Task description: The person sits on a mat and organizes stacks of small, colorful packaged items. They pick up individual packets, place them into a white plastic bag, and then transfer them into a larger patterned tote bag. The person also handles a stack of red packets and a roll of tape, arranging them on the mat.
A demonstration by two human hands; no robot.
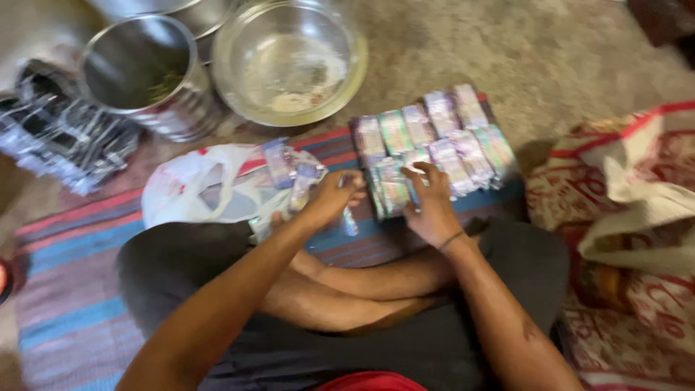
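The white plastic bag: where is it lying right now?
In the head view the white plastic bag lies on the striped mat, left of the left hand and below the steel pot.

mat (79, 318): red-blue stripes | bag (195, 185): white | bowl (289, 61): clear glass | packets (434, 137): pastel

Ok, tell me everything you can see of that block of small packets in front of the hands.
The block of small packets lies flat on the striped mat, in rows side by side. Each packet looks like shiny clear plastic over pale green, pink and white contents; blur hides finer detail. The right hand rests on its near edge, fingers on the front row. The left hand is just to its left, holding a small packet.
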